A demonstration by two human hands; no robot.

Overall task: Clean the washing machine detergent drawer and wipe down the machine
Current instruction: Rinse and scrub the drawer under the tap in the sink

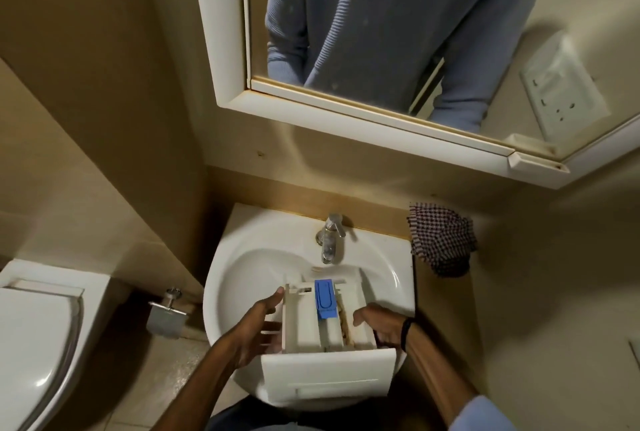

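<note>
Beige walls (104, 101) close in a small bathroom. A white-framed mirror (363, 50) hangs above a white sink (249, 257) with a shiny tap (329, 238). A white toilet (31, 333) stands left on the tiled floor (162, 382).

Readable text, labels, brands, numbers, signs: none that I can make out.

- Drawer (329, 375), near centre: I find no print on its white front panel.
- Blue flap (326, 297) inside the drawer: a moulded loop outline only. Any small marks at its near end are too blurred for me to read.
- Socket plate (561, 91), far right: pin holes show, but any lettering is too blurred for me to read.
</note>
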